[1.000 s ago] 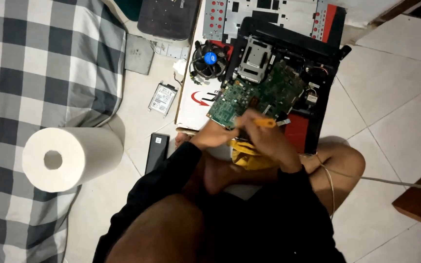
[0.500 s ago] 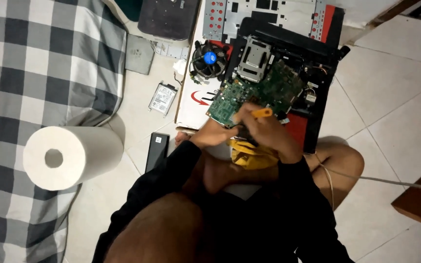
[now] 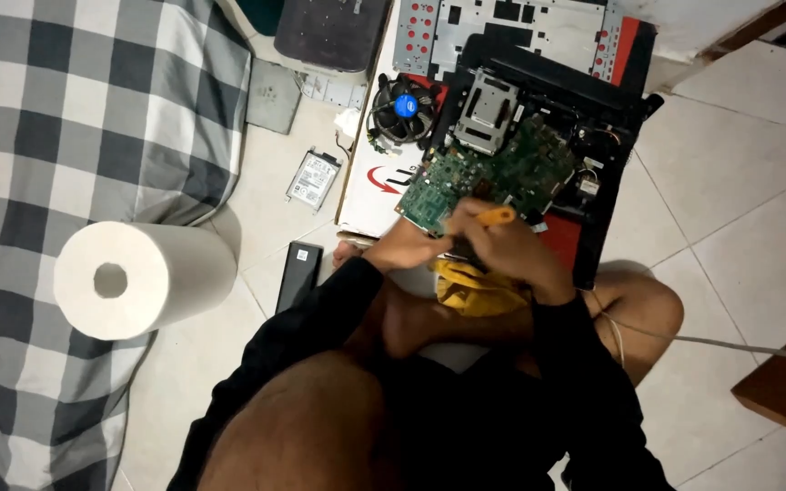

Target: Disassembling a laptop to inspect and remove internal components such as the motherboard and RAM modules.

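One green circuit board, tilted, under both hands.

We see a flat white box lying on the tiled floor, a red swoosh mark printed on its near end. That box is our landmark. On its upper part sits a round black fan with a small blue round label at its hub. Just left of the box lies a silver drive, its top covered by a white rectangular label with tiny dark print. Below the box's near-left corner lies a slim black slab bearing a small pale sticker near its upper end. No lit screens show.
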